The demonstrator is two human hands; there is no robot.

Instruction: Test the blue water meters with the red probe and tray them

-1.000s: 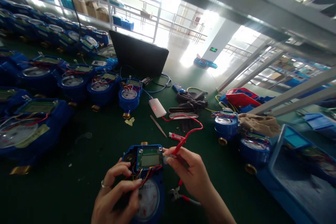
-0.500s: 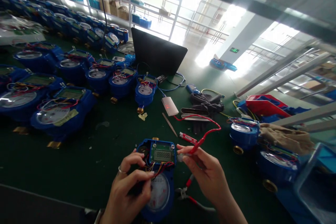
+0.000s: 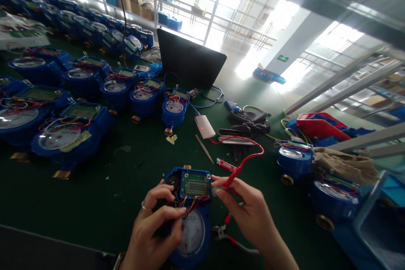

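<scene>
A blue water meter [image 3: 191,236] lies in front of me, its digital display [image 3: 195,187] lit with a row of digits and its round dial below. My left hand [image 3: 155,228] rests along the meter's left side, thumb and fingers closed near the thin coloured wires [image 3: 193,206]; whether the wires are pinched is hard to see. At the display's right edge, my right hand [image 3: 249,211] pinches the pale plug end of a red cable [image 3: 240,168]. This cable runs to a white box [image 3: 205,127] with a red light. Red-handled cutters [image 3: 220,232] lie beside the meter.
Several more blue meters [image 3: 68,130] stand to the left, others to the right near a blue bin [image 3: 379,228]. A laptop [image 3: 190,61] stands at the back. A battery [image 3: 226,165], a thin stick [image 3: 204,149] and dark gloves [image 3: 248,122] lie on the green table [image 3: 126,206].
My right hand has shifted slightly left with the cable's plug, closer against the display housing. The left hand stays at the wires. The view has turned slightly.
</scene>
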